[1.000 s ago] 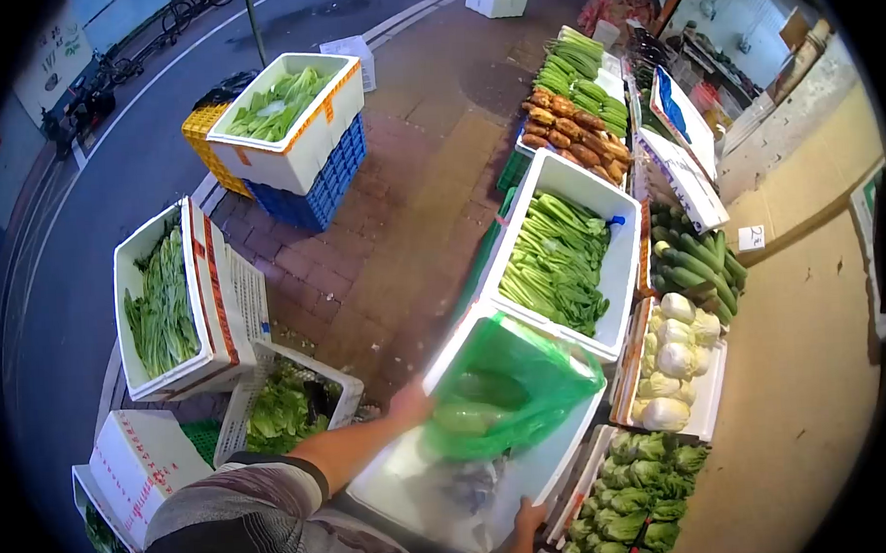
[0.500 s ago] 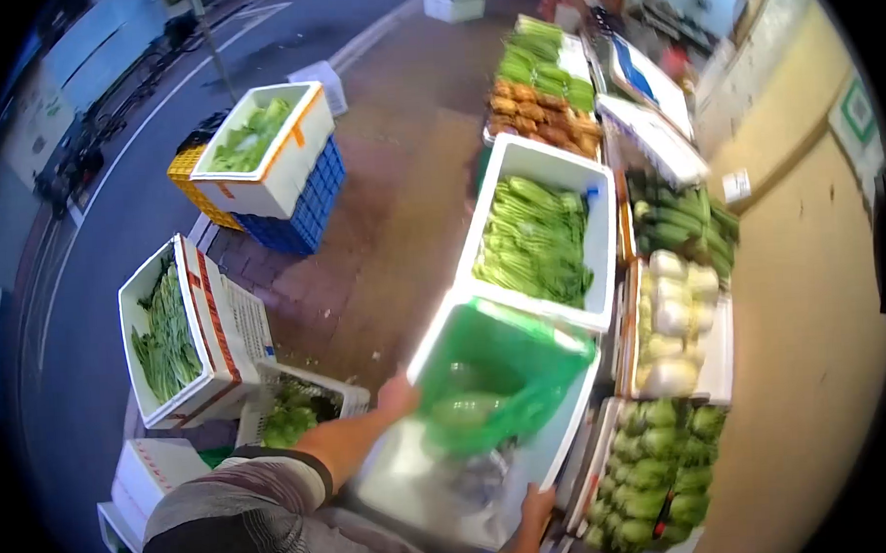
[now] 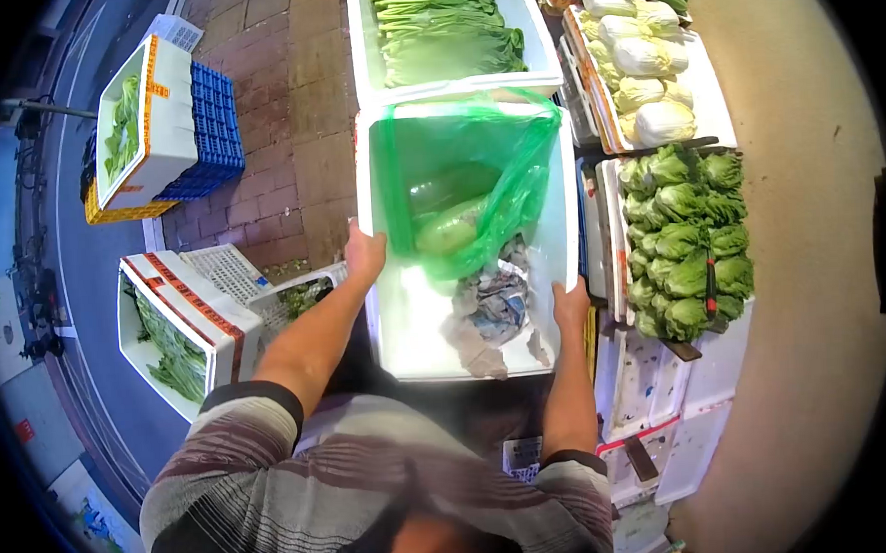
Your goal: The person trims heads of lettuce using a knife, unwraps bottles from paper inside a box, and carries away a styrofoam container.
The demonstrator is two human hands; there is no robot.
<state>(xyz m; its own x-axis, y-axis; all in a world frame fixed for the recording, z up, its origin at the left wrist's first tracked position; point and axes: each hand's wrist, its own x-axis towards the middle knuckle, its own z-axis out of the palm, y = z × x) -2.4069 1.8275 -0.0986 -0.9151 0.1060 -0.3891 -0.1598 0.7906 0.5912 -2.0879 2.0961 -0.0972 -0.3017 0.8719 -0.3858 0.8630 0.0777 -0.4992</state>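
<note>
A white foam box [image 3: 406, 332] stands in front of my body, with my hands on its two long sides. My left hand [image 3: 366, 252] is closed over the left rim, and my right hand [image 3: 571, 305] grips the right rim nearer to me. Inside the box, a green plastic bag [image 3: 528, 189] lies towards the far end. Long pale green vegetables [image 3: 451, 227] show through the bag, their kind unclear. Crumpled newspaper [image 3: 494, 304] lies on the box floor on the near side. The fingers under both rims are partly hidden.
Another foam box with leafy greens [image 3: 447, 39] adjoins the far end. Napa cabbages [image 3: 651, 55] and lettuces [image 3: 693, 236] are stacked along the right by the wall. At left are a tilted-looking foam box [image 3: 182, 308] of greens and a blue crate [image 3: 209, 129] on brick paving.
My view has turned downward and to the right over the box. Both hands stay on its sides. The bag and newspaper inside now show more sharply.
</note>
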